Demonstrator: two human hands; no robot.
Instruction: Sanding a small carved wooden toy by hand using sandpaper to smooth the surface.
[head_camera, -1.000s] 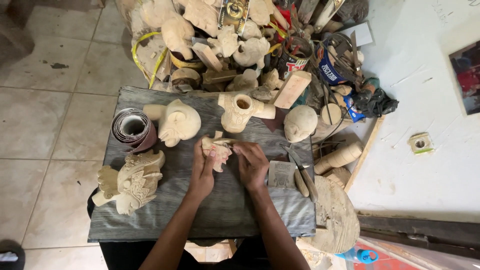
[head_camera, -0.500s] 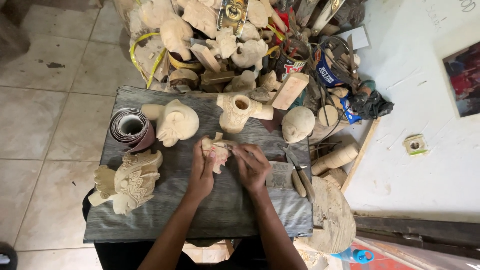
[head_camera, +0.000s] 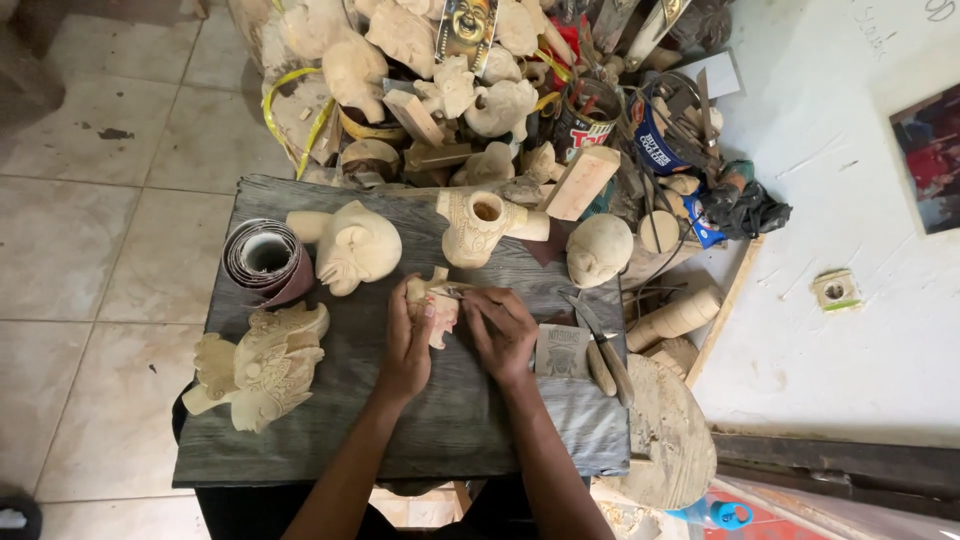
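Carver working a small pale figure on a dark bench, hands right in the middle of it.

The left hand (head_camera: 405, 345) has its fingers wrapped around the small wooden carving (head_camera: 436, 310), holding it against the dark wood bench (head_camera: 330, 430) near the centre, and the right hand (head_camera: 503, 335) pinches a thin metal tool (head_camera: 452, 291) with the tip on the carving. Behind the bench there's a red tin can (head_camera: 583, 118) and a blue tin can (head_camera: 662, 140) both stuffed with tools, plus a big heap of unfinished carvings (head_camera: 450, 80). On the bench: a sandpaper roll (head_camera: 267, 262), a carved head (head_camera: 355, 246), a winged carving (head_camera: 262, 364), a hollow-topped piece (head_camera: 480, 225) and two knives (head_camera: 603, 350) on the right. Tiled floor (head_camera: 90, 240) to the left, pale floor (head_camera: 850, 330) to the right.
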